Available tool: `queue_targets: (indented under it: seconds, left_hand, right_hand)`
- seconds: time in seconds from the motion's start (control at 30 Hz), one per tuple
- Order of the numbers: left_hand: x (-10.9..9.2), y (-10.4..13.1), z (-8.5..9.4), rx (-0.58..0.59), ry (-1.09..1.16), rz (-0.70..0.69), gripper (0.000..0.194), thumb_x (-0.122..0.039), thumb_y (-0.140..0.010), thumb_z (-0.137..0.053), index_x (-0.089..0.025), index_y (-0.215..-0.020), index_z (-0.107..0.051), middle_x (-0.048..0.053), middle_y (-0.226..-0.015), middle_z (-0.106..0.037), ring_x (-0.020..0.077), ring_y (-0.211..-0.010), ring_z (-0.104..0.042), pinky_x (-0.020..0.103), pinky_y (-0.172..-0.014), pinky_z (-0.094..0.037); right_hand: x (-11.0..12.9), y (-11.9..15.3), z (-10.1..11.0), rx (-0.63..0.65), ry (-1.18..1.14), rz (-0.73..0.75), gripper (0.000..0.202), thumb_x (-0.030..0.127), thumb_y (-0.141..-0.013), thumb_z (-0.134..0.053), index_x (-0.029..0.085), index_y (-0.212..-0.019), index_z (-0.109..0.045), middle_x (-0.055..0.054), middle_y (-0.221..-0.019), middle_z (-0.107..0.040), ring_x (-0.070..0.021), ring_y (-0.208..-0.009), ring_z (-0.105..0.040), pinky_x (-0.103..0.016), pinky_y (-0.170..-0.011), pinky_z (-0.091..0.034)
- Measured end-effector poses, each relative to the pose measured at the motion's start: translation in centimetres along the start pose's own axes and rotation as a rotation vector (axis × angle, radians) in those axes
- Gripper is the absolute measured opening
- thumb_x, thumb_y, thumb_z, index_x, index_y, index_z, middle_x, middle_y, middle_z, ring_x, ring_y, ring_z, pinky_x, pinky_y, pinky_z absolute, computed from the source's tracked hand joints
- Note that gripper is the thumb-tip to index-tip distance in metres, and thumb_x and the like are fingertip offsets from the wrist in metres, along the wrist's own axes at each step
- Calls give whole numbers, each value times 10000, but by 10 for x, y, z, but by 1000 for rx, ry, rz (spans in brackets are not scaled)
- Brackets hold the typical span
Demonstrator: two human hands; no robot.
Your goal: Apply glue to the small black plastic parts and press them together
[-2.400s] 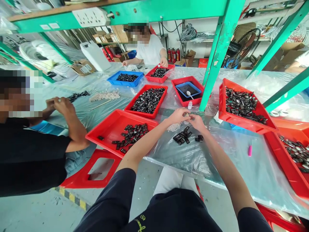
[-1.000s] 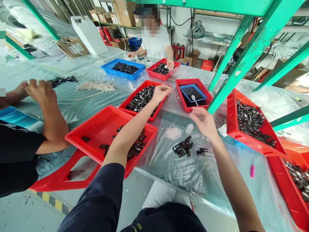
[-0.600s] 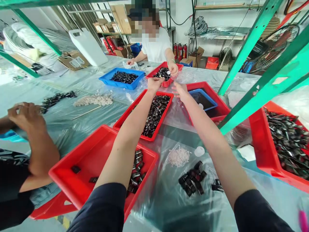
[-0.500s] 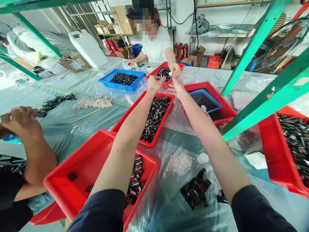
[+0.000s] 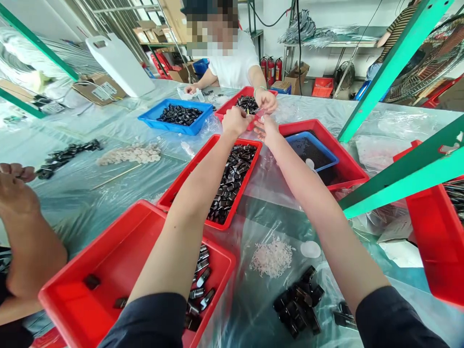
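Both my arms reach forward across the table, over the long red tray [image 5: 164, 202] of small black parts [image 5: 232, 179]. My left hand [image 5: 235, 121] is closed in a pinch near the far red tray [image 5: 232, 102], with a small yellowish item at its fingertips, too small to name. Just right of it, my right hand [image 5: 266, 128] has its fingers curled together around something too small to make out. A co-worker's hand [image 5: 266, 100] is directly beyond both, close to my fingertips, over that tray's right side.
A blue tray [image 5: 145, 118] of black parts stands left of the hands. At right are a red bin [image 5: 357, 178] holding a blue tray [image 5: 335, 159] and a green post [image 5: 391, 72]. Pale pieces [image 5: 271, 258] and black parts [image 5: 299, 302] lie nearer. Another person's hand [image 5: 16, 186] is at left.
My right hand's fingers have drawn in from a spread pose, closer to my left hand. The white disc at the co-worker's fingers no longer shows clearly. The view has shifted slightly.
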State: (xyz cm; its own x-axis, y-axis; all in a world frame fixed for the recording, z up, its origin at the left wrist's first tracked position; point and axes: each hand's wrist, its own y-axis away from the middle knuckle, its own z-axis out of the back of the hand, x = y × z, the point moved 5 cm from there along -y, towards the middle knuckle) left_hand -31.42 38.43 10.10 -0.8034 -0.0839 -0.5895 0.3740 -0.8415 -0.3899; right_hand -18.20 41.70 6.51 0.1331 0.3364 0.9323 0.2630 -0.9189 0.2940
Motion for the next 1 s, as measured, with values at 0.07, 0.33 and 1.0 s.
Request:
queue_targets:
  seconds: [0.07, 0.33, 1.0]
  left_hand:
    - [-3, 4, 0, 2, -34, 45, 254, -383, -852, -707, -160, -971, -735, 150, -1078, -738, 326, -1159, -639, 464, -1083, -467]
    - [-19, 15, 2, -9, -64, 141, 261, -404, -821, -719, -199, -978, -750, 156, -1134, -752, 366, -1205, -655, 493, -1083, -476]
    - [-119, 161, 68, 472, 707, -135, 536, -698, -799, -709, -179, -901, -800, 97, -869, -766, 203, -796, -695, 247, -568, -455]
  right_hand:
    - [-3, 17, 7, -21, -40, -39, 396, 481, -1100, -408, 133, -1078, -594, -50, -915, -718, -87, -623, -579, -212, -542, -399]
    - [5, 84, 36, 19, -112, -44, 348, 523, -1039, -534, 196, -988, -640, -11, -876, -705, -93, -598, -586, -228, -507, -401]
    - [6, 245, 98, 301, -82, 109, 419, 637, -927, -654, 223, -971, -702, -42, -1006, -758, -131, -741, -672, -229, -554, -469]
